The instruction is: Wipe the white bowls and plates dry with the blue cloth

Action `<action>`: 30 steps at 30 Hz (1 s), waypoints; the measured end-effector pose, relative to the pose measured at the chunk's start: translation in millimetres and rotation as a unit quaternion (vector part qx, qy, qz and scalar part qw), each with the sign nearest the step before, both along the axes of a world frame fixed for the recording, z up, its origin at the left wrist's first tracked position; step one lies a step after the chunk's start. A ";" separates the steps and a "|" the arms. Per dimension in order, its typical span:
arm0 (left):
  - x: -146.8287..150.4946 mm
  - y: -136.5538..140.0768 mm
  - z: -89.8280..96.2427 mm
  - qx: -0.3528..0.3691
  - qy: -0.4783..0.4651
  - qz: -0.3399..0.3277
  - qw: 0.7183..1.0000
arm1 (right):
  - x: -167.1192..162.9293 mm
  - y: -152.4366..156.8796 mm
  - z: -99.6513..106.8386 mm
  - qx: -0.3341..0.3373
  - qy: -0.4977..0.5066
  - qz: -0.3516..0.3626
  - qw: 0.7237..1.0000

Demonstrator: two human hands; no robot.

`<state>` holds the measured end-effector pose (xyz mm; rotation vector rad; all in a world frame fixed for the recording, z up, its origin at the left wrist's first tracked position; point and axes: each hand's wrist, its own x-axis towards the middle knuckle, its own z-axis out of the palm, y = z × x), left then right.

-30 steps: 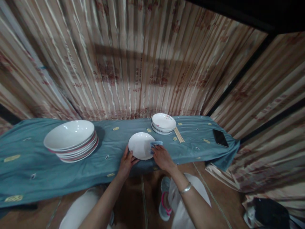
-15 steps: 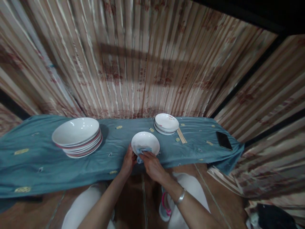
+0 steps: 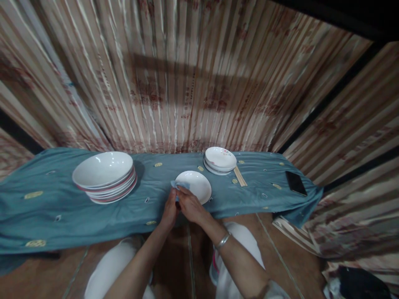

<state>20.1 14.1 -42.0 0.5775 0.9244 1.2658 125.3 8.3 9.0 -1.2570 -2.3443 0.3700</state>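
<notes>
A shallow, glossy white plate (image 3: pixel 198 187) is near the middle of the front edge of the table (image 3: pixel 156 182). The right hand (image 3: pixel 189 204) has its fingers closed on a light-blue cloth (image 3: pixel 177 185) at the plate's left rim, hiding part of it. The left hand (image 3: pixel 170 211) is there too, fingers mostly hidden, grip impossible to tell. Lettering on the curtain (image 3: pixel 187 124) behind is too blurred to read.

A silver bangle (image 3: pixel 223 241) and white trousers (image 3: pixel 107 265) are worn.
</notes>
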 end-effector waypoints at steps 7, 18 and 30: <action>1.0 -7.0 20.1 -0.061 0.026 -0.001 0.998 | -4.5 20.6 -1.9 -0.041 0.028 -0.025 0.998; -0.4 -6.6 17.6 -0.048 0.010 -0.016 0.999 | -4.1 44.1 -4.8 -0.040 -0.005 -0.051 0.998; -0.6 -7.9 12.8 -0.020 0.032 -0.016 0.999 | 16.7 43.4 -0.8 -0.073 -0.130 -0.187 0.971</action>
